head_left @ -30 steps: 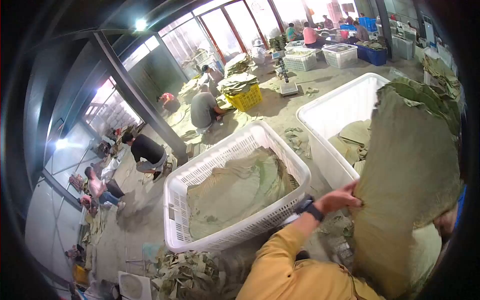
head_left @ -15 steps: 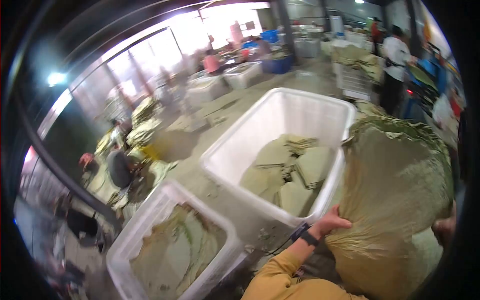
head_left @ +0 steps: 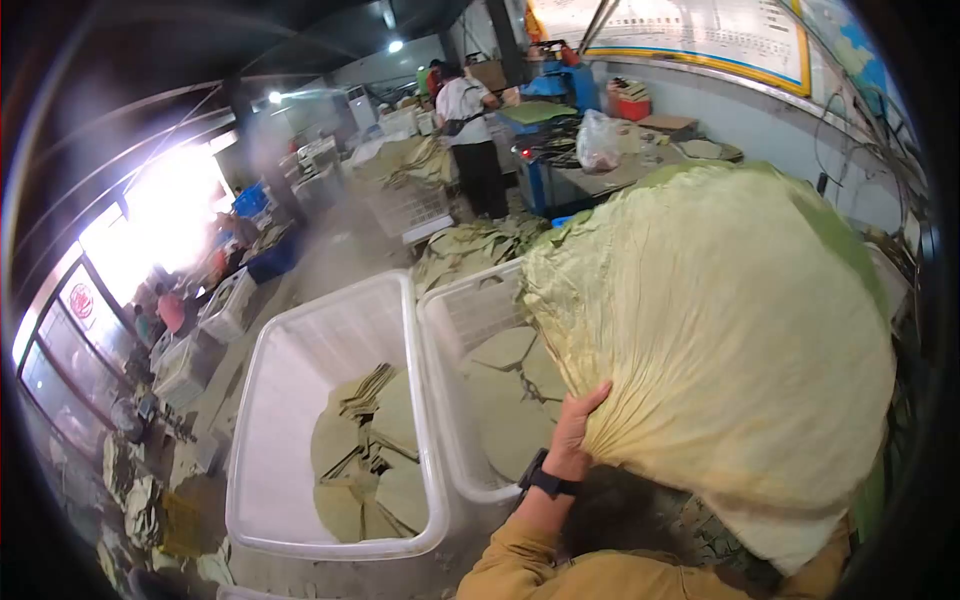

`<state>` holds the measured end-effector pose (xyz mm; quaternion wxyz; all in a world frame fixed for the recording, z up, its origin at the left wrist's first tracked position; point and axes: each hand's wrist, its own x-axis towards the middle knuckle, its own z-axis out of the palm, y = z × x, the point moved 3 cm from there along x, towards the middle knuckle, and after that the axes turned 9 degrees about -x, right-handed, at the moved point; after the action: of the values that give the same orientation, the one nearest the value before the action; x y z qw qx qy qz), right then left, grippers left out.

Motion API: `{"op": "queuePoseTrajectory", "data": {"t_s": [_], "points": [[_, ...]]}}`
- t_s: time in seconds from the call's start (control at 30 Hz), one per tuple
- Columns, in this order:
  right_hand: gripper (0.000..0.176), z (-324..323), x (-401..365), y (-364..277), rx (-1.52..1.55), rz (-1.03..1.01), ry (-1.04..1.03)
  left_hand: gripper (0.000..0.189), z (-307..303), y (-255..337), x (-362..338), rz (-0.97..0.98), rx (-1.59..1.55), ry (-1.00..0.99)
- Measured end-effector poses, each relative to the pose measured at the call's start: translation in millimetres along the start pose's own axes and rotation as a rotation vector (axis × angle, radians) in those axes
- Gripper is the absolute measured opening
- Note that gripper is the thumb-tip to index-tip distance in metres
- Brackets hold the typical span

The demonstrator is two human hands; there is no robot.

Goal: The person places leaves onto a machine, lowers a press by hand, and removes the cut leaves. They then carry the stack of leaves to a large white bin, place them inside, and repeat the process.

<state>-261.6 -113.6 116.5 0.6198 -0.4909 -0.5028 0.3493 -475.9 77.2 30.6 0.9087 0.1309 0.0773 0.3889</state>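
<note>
My left hand (head_left: 572, 432), with a black band on the wrist, is closed on the gathered edge of a bundle of large dried leaves (head_left: 710, 340). The bundle is pale green, wide and pleated, and fills much of the right side of the view. My right hand is hidden behind it; only the yellow-brown sleeve (head_left: 822, 568) shows under its lower edge. Left of the bundle stands a white bin (head_left: 335, 548) holding fan-shaped stacks of leaves (head_left: 365, 460). A second white bin (head_left: 430, 385) adjoins it, with similar leaf stacks (head_left: 505, 410) inside, partly covered by the bundle.
Loose leaves (head_left: 465, 250) are heaped behind the bins. A person in a white top (head_left: 463, 105) stands beyond, beside a table (head_left: 590, 185) bearing a plastic bag (head_left: 598, 140). At left, more white bins (head_left: 228, 305) and seated people line the windows.
The view has swung to the right, so the bins appear further left. The leaf bundle is raised and spread wider, its pale side now facing me. My right hand has gone out of sight.
</note>
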Motion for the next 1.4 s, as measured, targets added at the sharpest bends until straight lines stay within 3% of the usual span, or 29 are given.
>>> {"op": "queuePoseTrajectory", "data": {"t_s": [0.07, 0.13, 0.17, 0.23, 0.27, 0.4, 0.47, 0.53, 0.57, 0.63, 0.67, 0.7, 0.73, 0.8, 0.83, 0.9, 0.97, 1.07, 1.17, 1.23, 1.27, 1.3, 1.33, 1.4], "points": [[0.088, 20.7, -24.3, 16.2, 0.022, -0.100, -0.115, 0.050, 23.5, -40.5, 18.8, -0.001, -0.010, 0.031], [0.100, 6.9, -44.4, 21.3, 0.088, -0.179, -0.064, 0.049, 40.0, -78.0, 34.2, 0.041, -0.027, 0.046], [0.106, -6.2, -52.5, 23.3, 0.145, -0.213, 0.012, 0.049, 50.3, -102.1, 39.5, 0.021, -0.010, 0.034], [0.106, -45.6, -68.3, 18.4, 0.308, -0.249, 0.246, 0.051, 71.1, -140.5, 41.9, 0.318, 0.099, 0.023], [0.106, -65.2, -76.8, 16.0, 0.378, -0.277, 0.362, 0.057, 79.2, -160.8, 44.9, 0.354, 0.160, 0.010], [0.056, -119.3, -87.4, -43.7, 0.356, -0.341, 0.712, 0.052, 164.4, -226.4, 40.7, 0.499, 0.301, -0.154], [0.047, -146.5, -111.0, -72.1, 0.335, -0.348, 0.834, 0.051, 195.7, -260.5, 39.8, 0.385, 0.279, -0.246], [0.041, -179.1, -140.0, -81.4, 0.289, -0.272, 1.128, 0.049, 221.9, -292.3, 35.8, 0.281, 0.220, -0.338], [0.047, -189.4, -153.0, -83.6, 0.270, -0.343, 1.121, 0.050, 226.1, -306.0, 32.6, 0.151, 0.223, -0.368], [0.053, -216.8, -174.9, -71.7, 0.495, -0.533, 1.014, 0.051, 229.9, -336.5, 38.3, 0.138, 0.037, -0.415], [0.057, -217.3, -180.1, -79.6, 0.516, -0.451, 1.297, 0.051, 238.5, -348.1, 41.6, 0.123, 0.033, -0.416], [0.057, -222.1, -178.3, -85.2, 0.505, -0.444, 1.330, 0.053, 246.9, -360.0, 45.6, 0.148, -0.024, -0.347], [0.056, -231.8, -174.8, -91.6, 0.479, -0.494, 1.269, 0.055, 255.1, -376.3, 49.1, 0.154, -0.079, -0.272], [0.057, -263.8, -177.7, -95.5, 0.251, -0.578, 1.294, 0.059, 280.0, -383.1, 67.4, 0.184, 0.166, -0.432], [0.052, -288.6, -172.4, -91.5, 0.119, -0.637, 1.262, 0.061, 293.7, -391.0, 76.9, 0.018, 0.067, -0.508], [0.050, -308.8, -163.3, -110.3, 0.451, -0.691, 1.162, 0.068, 313.4, -406.6, 77.1, -0.035, 0.080, -0.579], [0.049, -313.0, -149.7, -142.8, 0.215, -0.815, 1.089, 0.064, 342.6, -420.5, 73.8, -0.081, -0.057, -0.729], [0.042, -312.6, -144.5, -166.4, 0.181, -0.801, 1.139, 0.062, 361.1, -430.8, 78.9, -0.270, -0.087, -0.812], [0.031, -311.0, -133.9, -174.6, 0.131, -0.811, 1.129, 0.060, 353.5, -446.4, 95.2, -0.240, -0.037, -0.865], [0.040, -323.6, -134.5, -162.4, 0.096, -0.768, 1.149, 0.048, 322.0, -459.1, 112.3, -0.128, 0.159, -0.799], [0.043, -321.7, -134.9, -156.6, 0.075, -0.728, 1.197, 0.047, 304.9, -460.4, 120.1, -0.028, 0.390, -0.878], [0.045, -324.8, -133.8, -144.9, 0.071, -0.681, 1.224, 0.048, 287.7, -456.7, 125.4, -0.053, 0.475, -0.839], [0.045, -332.6, -140.2, -121.4, 0.039, -0.475, 1.177, 0.048, 270.6, -453.0, 130.6, -0.082, 0.559, -0.803], [0.061, -334.6, -166.1, -102.1, -0.264, -0.215, 0.897, 0.052, 240.4, -440.8, 137.2, -0.363, 0.431, -0.553]]}}
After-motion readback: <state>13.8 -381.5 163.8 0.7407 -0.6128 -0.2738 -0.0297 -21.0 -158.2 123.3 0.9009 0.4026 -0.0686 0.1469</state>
